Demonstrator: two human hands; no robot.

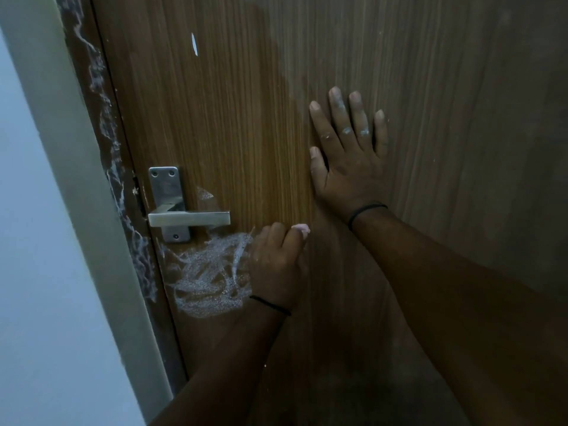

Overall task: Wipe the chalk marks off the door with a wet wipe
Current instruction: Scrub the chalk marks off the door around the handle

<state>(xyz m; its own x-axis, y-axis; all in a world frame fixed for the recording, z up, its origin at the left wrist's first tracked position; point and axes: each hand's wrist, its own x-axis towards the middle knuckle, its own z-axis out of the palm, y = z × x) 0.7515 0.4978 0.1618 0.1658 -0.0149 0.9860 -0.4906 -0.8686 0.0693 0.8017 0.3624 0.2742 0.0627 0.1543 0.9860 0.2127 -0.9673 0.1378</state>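
The left hand is nearest, fingers curled against the door, gripping a small pale wad, apparently the wet wipe, which shows only at the fingertips. Just left of this hand lies the dense chalk patch, below the lever handle. Higher up, the right hand rests flat on the door with straight, spread fingers, holding nothing; white residue marks its knuckles.

Handling, as judged: the wipe is light, soft and damp. It will bunch and slip under thin contact, so hold it wadded under several fingertips and press it flat to the panel. The door surface is stiff and smooth.

Farther off, a small white mark sits high on the panel, and chalk streaks run down the door edge beside the frame
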